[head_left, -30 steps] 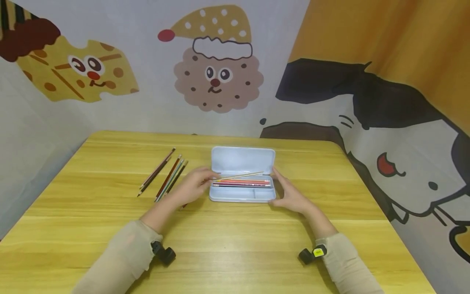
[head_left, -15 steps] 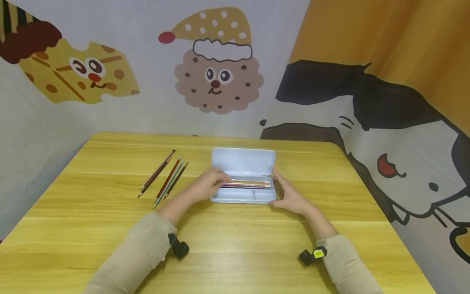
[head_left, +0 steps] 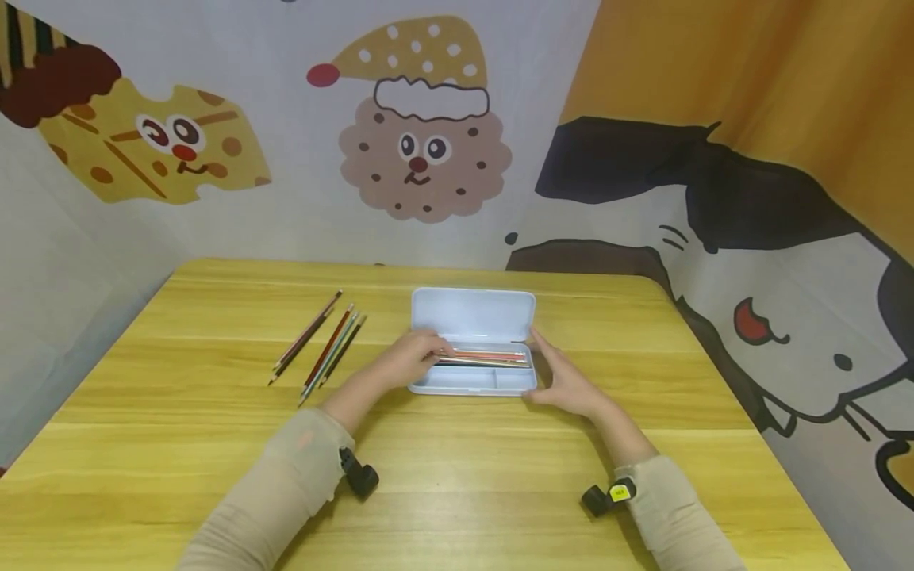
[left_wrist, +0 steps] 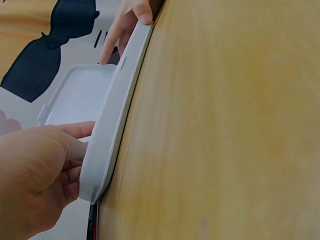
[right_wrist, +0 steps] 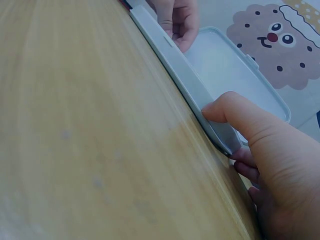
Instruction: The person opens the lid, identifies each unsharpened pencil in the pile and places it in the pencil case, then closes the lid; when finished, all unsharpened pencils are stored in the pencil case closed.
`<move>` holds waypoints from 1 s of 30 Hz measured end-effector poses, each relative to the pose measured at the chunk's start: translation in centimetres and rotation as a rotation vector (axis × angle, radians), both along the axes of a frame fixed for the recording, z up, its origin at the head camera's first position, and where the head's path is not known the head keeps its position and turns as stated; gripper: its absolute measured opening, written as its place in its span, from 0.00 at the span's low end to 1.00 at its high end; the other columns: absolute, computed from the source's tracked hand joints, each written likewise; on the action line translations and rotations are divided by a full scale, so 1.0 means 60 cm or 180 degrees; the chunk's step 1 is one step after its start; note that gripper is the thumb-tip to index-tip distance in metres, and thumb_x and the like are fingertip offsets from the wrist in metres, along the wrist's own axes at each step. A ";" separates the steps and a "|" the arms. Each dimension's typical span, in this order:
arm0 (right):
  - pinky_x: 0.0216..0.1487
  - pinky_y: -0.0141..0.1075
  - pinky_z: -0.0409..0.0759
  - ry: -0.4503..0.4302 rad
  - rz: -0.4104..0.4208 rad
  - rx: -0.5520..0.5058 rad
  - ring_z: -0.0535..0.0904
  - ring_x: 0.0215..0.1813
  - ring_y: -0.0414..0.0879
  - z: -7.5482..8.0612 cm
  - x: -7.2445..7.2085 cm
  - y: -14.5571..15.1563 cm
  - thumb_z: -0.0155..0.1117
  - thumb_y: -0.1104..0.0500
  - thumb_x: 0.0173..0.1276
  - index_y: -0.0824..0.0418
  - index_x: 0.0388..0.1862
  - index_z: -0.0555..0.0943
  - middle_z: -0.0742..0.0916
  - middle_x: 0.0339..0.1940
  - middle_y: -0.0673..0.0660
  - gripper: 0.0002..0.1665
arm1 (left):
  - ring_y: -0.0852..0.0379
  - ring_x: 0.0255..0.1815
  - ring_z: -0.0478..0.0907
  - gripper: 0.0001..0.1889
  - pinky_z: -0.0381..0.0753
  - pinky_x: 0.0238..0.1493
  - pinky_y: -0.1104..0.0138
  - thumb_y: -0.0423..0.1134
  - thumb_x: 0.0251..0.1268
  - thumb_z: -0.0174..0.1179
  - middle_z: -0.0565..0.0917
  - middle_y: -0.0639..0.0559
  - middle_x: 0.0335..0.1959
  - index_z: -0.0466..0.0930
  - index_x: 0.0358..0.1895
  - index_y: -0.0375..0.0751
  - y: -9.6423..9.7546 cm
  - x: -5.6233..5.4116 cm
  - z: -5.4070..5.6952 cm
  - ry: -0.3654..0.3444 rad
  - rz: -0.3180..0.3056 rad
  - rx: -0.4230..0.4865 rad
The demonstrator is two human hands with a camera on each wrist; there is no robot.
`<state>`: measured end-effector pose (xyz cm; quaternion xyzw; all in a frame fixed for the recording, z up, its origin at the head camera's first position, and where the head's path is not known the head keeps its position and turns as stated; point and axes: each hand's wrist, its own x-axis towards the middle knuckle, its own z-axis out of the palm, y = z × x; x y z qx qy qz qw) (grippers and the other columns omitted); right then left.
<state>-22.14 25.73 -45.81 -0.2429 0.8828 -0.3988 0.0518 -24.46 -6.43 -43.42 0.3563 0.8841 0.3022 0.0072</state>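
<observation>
A light-blue pencil case (head_left: 453, 381) lies on the table with its lid (head_left: 473, 313) raised behind it. Several pencils (head_left: 489, 358) lie lengthwise in the rear compartment; the front compartments hold nothing. My left hand (head_left: 408, 359) reaches over the left end of the case, thumb and fingers pinching a pencil among those inside. Its fingertips are partly hidden behind the case wall (left_wrist: 111, 130) in the left wrist view. My right hand (head_left: 569, 384) grips the right end of the case, thumb (right_wrist: 220, 111) on the front wall and fingers around the end.
Left of the case, several loose pencils (head_left: 331, 349) lie slanted on the wooden table (head_left: 443, 476) in two small groups. A cloth with cartoon figures (head_left: 428, 159) hangs behind the table's far edge.
My left hand has moved right, from outside the case's left end to over the compartment. The pencil it held tilted has come down among the others. My right hand stays put.
</observation>
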 end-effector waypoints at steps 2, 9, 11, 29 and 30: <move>0.70 0.59 0.44 0.0004 -0.0003 -0.0007 0.53 0.73 0.57 0.004 0.003 -0.003 0.78 0.61 0.48 0.50 0.79 0.39 0.67 0.69 0.61 0.70 | 0.54 0.40 0.77 0.13 0.77 0.44 0.67 0.22 0.61 0.58 0.80 0.52 0.35 0.85 0.44 0.40 0.000 -0.001 0.000 -0.0033 0.0012 -0.0007; 0.68 0.62 0.45 -0.0071 0.0028 -0.0044 0.53 0.71 0.65 0.057 0.033 -0.025 0.75 0.66 0.48 0.66 0.77 0.41 0.67 0.67 0.70 0.66 | 0.54 0.41 0.76 0.11 0.77 0.46 0.63 0.26 0.65 0.58 0.80 0.50 0.37 0.84 0.46 0.40 -0.003 0.002 0.004 -0.0229 0.0092 0.0019; 0.69 0.61 0.44 -0.0081 0.0018 -0.0037 0.53 0.71 0.64 0.061 0.035 -0.027 0.75 0.66 0.49 0.66 0.77 0.41 0.67 0.67 0.70 0.66 | 0.54 0.42 0.76 0.11 0.77 0.47 0.63 0.27 0.66 0.58 0.80 0.50 0.38 0.84 0.47 0.40 -0.003 0.004 0.005 -0.0270 0.0103 0.0057; 0.70 0.57 0.44 0.0036 -0.0021 0.0009 0.54 0.73 0.56 -0.001 0.001 0.000 0.78 0.59 0.47 0.47 0.79 0.39 0.67 0.70 0.59 0.71 | 0.52 0.41 0.75 0.13 0.78 0.43 0.60 0.27 0.63 0.60 0.79 0.49 0.37 0.81 0.50 0.33 -0.018 0.019 0.023 0.0091 0.0496 0.1008; 0.70 0.57 0.44 0.0036 -0.0017 0.0006 0.54 0.73 0.56 0.000 0.001 -0.001 0.78 0.58 0.47 0.47 0.79 0.39 0.67 0.70 0.60 0.71 | 0.53 0.40 0.75 0.13 0.78 0.43 0.60 0.28 0.63 0.60 0.79 0.49 0.37 0.81 0.51 0.34 -0.020 0.020 0.026 0.0132 0.0523 0.1033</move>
